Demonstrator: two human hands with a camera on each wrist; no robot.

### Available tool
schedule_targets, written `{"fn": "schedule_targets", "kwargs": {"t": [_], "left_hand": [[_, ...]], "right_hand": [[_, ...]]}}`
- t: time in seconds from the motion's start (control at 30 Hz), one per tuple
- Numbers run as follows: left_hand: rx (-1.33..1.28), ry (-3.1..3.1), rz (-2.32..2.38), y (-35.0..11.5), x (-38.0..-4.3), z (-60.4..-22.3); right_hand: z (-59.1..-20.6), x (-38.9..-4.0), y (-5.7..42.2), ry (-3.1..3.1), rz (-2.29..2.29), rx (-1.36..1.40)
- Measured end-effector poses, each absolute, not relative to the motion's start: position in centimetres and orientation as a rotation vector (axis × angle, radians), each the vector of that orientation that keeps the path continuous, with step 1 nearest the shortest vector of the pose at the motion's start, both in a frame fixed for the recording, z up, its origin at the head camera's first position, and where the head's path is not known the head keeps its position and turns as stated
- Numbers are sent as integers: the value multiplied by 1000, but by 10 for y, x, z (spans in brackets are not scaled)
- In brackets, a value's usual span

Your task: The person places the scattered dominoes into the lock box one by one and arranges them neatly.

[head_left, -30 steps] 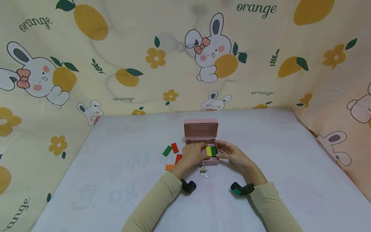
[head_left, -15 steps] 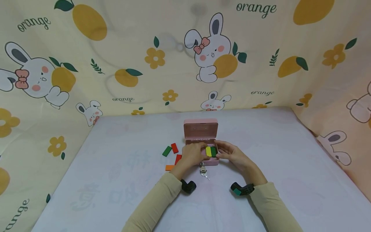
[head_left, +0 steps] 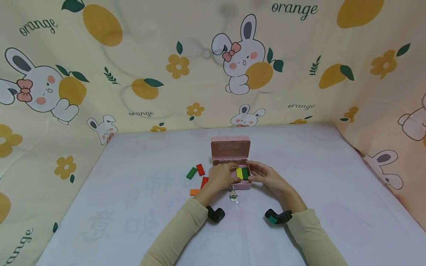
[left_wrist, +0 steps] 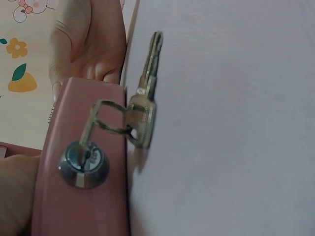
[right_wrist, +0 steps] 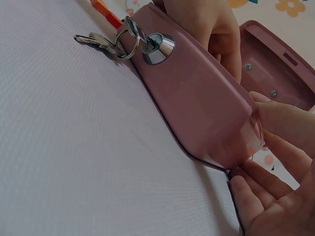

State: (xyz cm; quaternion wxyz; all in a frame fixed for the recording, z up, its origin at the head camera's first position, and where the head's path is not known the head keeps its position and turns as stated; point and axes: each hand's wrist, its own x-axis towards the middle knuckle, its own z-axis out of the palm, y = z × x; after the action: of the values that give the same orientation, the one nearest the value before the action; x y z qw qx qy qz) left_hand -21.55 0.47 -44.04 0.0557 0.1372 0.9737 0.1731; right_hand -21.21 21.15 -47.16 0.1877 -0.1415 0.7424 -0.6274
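A pink metal cash box [head_left: 245, 186] stands with its lid [head_left: 230, 149] raised at the back. My left hand [head_left: 221, 176] reaches down into its left part, fingers bent and fingertips hidden; I cannot tell whether they pinch a block. Right at its thumb and forefinger, a yellow block [head_left: 239, 173] and a green block [head_left: 245, 173] lie side by side inside. My right hand [head_left: 271, 180] holds the right end of the box, thumb at the rim [right_wrist: 253, 101] and other fingers against the end wall. A key [left_wrist: 141, 118] hangs by a ring from the front lock [left_wrist: 83, 164].
Left of the box lie a loose green block [head_left: 192, 173], a red block [head_left: 200, 170], another red block [head_left: 204, 181] and an orange block [head_left: 195, 192]. A white cloth [head_left: 139, 207] covers the table. Behind hangs a printed curtain [head_left: 196, 85].
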Motion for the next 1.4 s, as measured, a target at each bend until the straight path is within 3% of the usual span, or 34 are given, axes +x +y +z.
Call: {"fn": "schedule_targets", "kwargs": {"t": [0.73, 1.4], "left_hand": [[508, 2832, 1063, -5, -209, -430], [596, 2735, 1279, -33, -196, -423]], "right_hand": [[-474, -212, 210, 2079, -1771, -409], [-469, -211, 209, 2088, -1760, -367]]}}
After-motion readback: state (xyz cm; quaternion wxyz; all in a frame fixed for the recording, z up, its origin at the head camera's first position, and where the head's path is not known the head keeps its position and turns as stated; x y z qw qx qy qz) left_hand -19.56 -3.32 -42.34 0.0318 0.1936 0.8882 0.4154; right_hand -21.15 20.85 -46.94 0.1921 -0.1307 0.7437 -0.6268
